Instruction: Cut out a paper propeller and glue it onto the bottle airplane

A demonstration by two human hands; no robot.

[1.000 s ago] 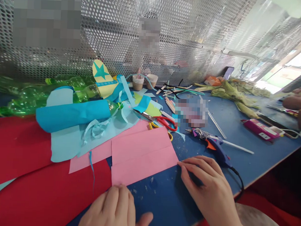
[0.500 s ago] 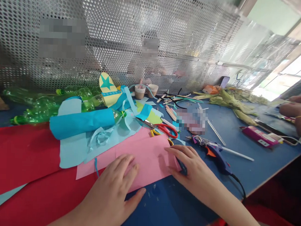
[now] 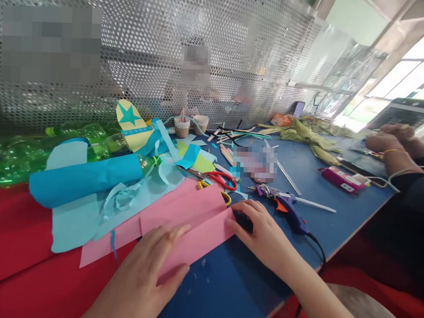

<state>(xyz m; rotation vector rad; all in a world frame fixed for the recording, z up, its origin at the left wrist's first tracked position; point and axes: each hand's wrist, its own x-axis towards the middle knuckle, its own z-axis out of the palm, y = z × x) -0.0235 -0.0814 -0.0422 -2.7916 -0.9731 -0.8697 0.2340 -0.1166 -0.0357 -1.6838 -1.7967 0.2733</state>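
Note:
A sheet of pink paper (image 3: 202, 237) lies on the blue table with its near part folded over lengthwise. My left hand (image 3: 142, 268) rests on its left end, fingers stretched across the paper and thumb apart along the near edge. At the right end my right hand (image 3: 261, 239) pinches the paper's edge between thumb and fingers; the lower fingers are curled out of sight. Beneath the far side are red-handled scissors (image 3: 223, 180) and yellow-handled scissors (image 3: 227, 198), partly covered. Another pink piece (image 3: 104, 248) and a thin blue strip (image 3: 114, 243) lie left of the sheet.
Left are red paper (image 3: 18, 226), a blue-wrapped bottle (image 3: 89, 173) and green bottles (image 3: 17, 157). A glue gun (image 3: 293, 215) lies right, its cord over the table edge. Farther right are a purple box (image 3: 341, 180) and another person's hands (image 3: 389, 142). Perforated metal mesh (image 3: 139, 59) stands behind.
The near part of the pink paper is now turned over into a lengthwise fold. My right hand has closed on its right end. The view has shifted rightward.

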